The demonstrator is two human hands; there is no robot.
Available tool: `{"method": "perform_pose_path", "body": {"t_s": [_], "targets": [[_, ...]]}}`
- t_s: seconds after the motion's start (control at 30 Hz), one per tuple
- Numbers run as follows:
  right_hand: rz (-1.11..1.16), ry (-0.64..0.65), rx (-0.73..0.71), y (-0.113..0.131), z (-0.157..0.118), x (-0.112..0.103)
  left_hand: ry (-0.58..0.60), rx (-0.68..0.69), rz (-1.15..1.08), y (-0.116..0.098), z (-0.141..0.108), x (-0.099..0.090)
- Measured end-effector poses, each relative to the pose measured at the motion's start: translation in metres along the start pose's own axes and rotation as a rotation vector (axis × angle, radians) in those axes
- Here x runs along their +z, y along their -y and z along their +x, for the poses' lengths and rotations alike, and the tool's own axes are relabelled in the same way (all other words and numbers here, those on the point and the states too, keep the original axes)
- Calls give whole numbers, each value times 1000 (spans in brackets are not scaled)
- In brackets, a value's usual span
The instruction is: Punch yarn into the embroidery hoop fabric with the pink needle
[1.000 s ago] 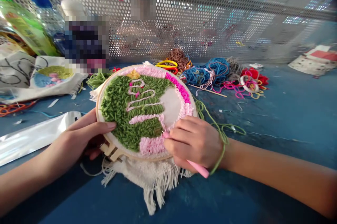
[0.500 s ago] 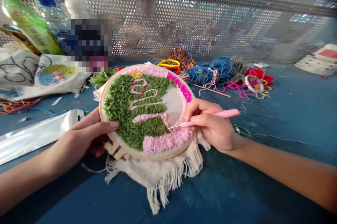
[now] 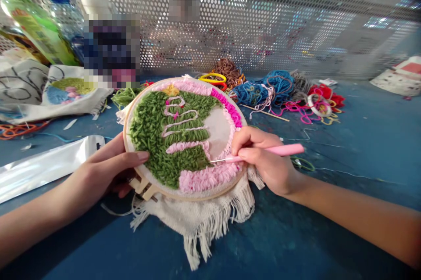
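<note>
My left hand (image 3: 105,163) grips the left edge of a round embroidery hoop (image 3: 144,182), thumb on the front and the other fingers behind it. Cream fabric with a frayed fringe (image 3: 194,223) hangs below the hoop. Looped green yarn (image 3: 149,139) covers much of its face, with pale pink yarn (image 3: 210,177) along the bottom and a magenta strip at upper right. A bare white patch (image 3: 219,133) shows on the right side. Between the thumb and fingers of my right hand (image 3: 268,157) is a pink-handled punch needle (image 3: 286,150). Its thin metal tip meets the lower edge of the green yarn.
Tangled yarn (image 3: 279,84) in several colours lies behind the hoop, near a thin wooden stick (image 3: 268,113). Bottles (image 3: 36,25) stand at the back left beside another fabric piece (image 3: 70,91). A silvery plastic packet (image 3: 49,166) lies at left. A perforated metal screen (image 3: 210,30) closes the back.
The punch needle's handle end has dipped slightly and shifted a little right with my right hand. Its tip stays at nearly the same spot. My left hand keeps its hold on the hoop.
</note>
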State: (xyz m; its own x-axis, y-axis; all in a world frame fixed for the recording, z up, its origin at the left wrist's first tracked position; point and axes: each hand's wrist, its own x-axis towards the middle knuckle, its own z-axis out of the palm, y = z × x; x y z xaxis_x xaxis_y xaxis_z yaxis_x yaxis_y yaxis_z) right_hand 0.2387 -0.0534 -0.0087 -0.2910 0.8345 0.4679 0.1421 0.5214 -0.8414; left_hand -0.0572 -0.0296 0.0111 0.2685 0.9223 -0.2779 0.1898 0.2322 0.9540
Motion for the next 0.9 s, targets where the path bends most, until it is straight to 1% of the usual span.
{"method": "perform_pose_path", "body": {"t_s": [0.03, 0.13, 0.17, 0.2, 0.23, 0.3, 0.37, 0.4, 0.47, 0.5, 0.57, 0.6, 0.7, 0.77, 0.83, 0.9], "targets": [[-132, 50, -87, 2, 0, 3, 9, 1, -6, 0, -1, 0], [-614, 198, -411, 7, -1, 14, 14, -16, -28, 0, -2, 0], [-734, 218, -472, 8, 0, 17, 11, -17, -32, 0, -2, 0], [-804, 224, -483, 9, 0, 19, 6, -15, -26, 0, -2, -1], [-816, 223, -450, 10, 1, 20, 6, -6, -15, 0, -3, -1], [-686, 227, -310, 12, 3, 18, 9, 22, 10, 0, -3, -3], [-440, 230, -114, 11, 5, 12, 5, 28, 21, 1, -4, -4], [-308, 210, -14, 11, 6, 9, 1, 24, 20, 1, -4, -5], [-74, 110, 126, 8, 6, 3, 3, 16, 19, 2, -4, -4], [15, 46, 151, 5, 6, 0, 10, 18, 20, 2, -3, -4], [134, -55, 147, 1, 4, -2, 25, 37, 18, 2, -2, -3], [174, -82, 137, -2, 3, -3, 29, 43, 17, 1, -2, -2], [230, -103, 115, -5, 0, -4, 15, 41, 28, 0, -1, -1], [184, -73, 93, -3, 0, -3, 5, 43, 40, 0, -2, -1], [55, 5, 42, 1, 0, -2, 8, 55, 42, 1, -3, -2], [-134, 89, -86, 6, 0, 1, 22, 68, 39, 3, -3, -4]]}}
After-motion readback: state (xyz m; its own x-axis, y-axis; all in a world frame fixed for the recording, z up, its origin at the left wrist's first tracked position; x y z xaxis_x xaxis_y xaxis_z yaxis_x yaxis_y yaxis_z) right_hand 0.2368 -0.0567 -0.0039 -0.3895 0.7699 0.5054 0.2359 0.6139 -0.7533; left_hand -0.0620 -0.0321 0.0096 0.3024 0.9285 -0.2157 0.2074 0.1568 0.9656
